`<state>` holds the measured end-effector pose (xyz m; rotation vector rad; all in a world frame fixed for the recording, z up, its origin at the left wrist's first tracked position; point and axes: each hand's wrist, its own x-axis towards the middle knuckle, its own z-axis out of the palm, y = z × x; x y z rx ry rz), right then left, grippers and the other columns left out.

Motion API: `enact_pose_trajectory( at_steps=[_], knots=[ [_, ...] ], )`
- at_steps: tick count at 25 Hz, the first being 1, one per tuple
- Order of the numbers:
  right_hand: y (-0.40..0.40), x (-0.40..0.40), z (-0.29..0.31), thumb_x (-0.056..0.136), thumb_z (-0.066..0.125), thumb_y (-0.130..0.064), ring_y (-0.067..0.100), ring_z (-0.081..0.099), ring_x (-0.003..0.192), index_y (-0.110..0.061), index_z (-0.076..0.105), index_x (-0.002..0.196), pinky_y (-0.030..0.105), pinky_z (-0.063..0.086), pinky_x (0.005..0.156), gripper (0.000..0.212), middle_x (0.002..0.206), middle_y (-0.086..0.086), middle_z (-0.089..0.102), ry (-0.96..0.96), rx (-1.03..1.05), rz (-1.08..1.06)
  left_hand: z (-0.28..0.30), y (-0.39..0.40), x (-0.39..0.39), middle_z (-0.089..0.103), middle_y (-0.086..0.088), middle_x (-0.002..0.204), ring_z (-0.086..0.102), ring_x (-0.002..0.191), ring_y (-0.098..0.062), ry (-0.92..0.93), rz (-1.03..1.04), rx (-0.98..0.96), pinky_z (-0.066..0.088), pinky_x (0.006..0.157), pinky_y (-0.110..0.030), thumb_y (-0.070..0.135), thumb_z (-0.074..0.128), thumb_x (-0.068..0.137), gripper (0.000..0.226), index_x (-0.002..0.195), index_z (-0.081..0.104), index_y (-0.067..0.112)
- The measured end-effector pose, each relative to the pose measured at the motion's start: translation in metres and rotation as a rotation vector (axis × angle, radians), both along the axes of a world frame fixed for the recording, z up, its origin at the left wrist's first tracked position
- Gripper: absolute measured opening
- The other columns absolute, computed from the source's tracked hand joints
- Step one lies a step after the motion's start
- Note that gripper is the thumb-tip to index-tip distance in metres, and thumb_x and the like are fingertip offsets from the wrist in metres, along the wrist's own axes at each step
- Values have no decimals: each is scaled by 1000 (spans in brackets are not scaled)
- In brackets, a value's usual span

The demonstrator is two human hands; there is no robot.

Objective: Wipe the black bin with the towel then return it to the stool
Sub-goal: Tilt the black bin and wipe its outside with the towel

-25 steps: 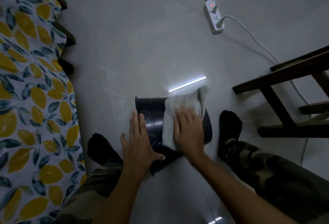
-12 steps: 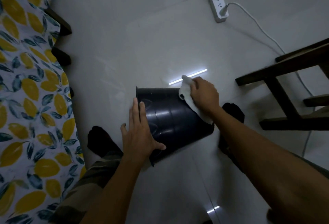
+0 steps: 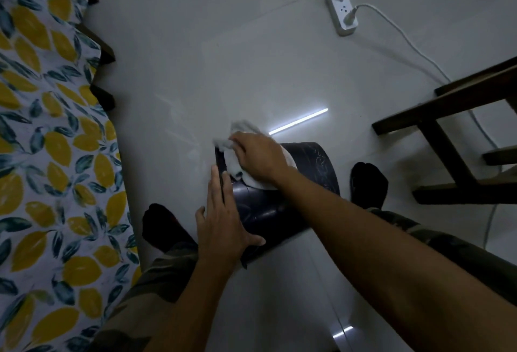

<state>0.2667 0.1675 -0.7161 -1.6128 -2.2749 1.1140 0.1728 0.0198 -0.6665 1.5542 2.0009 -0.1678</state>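
The black bin lies on its side on the pale tiled floor between my two feet. My right hand presses the white towel against the bin's far left end, near its rim. The towel's edge sticks out past my fingers, blurred. My left hand lies flat with fingers straight on the bin's near left side, steadying it. The dark wooden stool stands at the right, only partly in view.
A bed with a lemon-print sheet runs along the left edge. A white power strip with a red light and white cables lies on the floor at the top right. My feet in dark socks flank the bin.
My right hand has swept the towel from the bin's far right side across to its far left end. The bin has turned a little under it. My left hand stays pressed on the bin.
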Motion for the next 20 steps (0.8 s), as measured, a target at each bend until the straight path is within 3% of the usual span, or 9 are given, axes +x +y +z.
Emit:
enact_pose_trajectory(
  at_steps=[3,6,8,11,14,17,20],
  knots=[
    [34,30,-16,101,48,-31,37,66,113,-20,64,127,42,49,89,32,123,15,71,-252,-188,-80,-1,3,-1,-35,-1,163,-6,156,-26,-6,10,12,28,116,-55,65,92,42,169,156,-25,22],
    [16,87,-22,102,43,-33,38,67,109,-19,63,113,49,48,96,27,112,14,73,-373,-95,-344,-7,-2,-1,-30,-3,165,-8,156,-27,-26,47,2,26,116,-56,60,94,43,170,154,-29,25],
    [-10,112,-19,107,38,-37,37,67,105,-17,62,111,49,51,93,31,108,12,71,-258,-40,-615,-10,-6,1,-25,-3,166,-6,156,-25,-48,66,14,26,117,-55,57,96,43,170,155,-28,26],
    [-37,123,-12,111,37,-32,34,65,106,-10,59,118,37,48,86,32,113,14,68,-59,-90,-904,-6,-7,6,-20,-2,168,-8,156,-22,-84,62,51,23,119,-49,55,97,43,170,157,-25,24],
    [-36,130,3,111,38,-29,28,63,102,-11,59,121,33,46,83,29,114,11,68,41,-76,-949,2,3,5,-16,-7,168,-4,156,-25,-46,-28,108,23,120,-47,54,96,48,163,158,-20,22],
    [-28,134,15,111,38,-29,21,59,97,-13,58,123,30,44,80,28,109,6,64,98,-65,-988,4,17,-1,6,-13,168,24,151,-33,27,-130,274,40,113,-50,44,97,55,152,160,-10,18],
    [-24,134,18,111,38,-28,21,61,98,-15,56,123,30,47,80,26,109,4,64,120,-61,-999,-3,20,-3,20,-15,165,34,146,-33,60,-153,342,45,107,-49,31,94,65,138,161,-5,17]
  ],
)
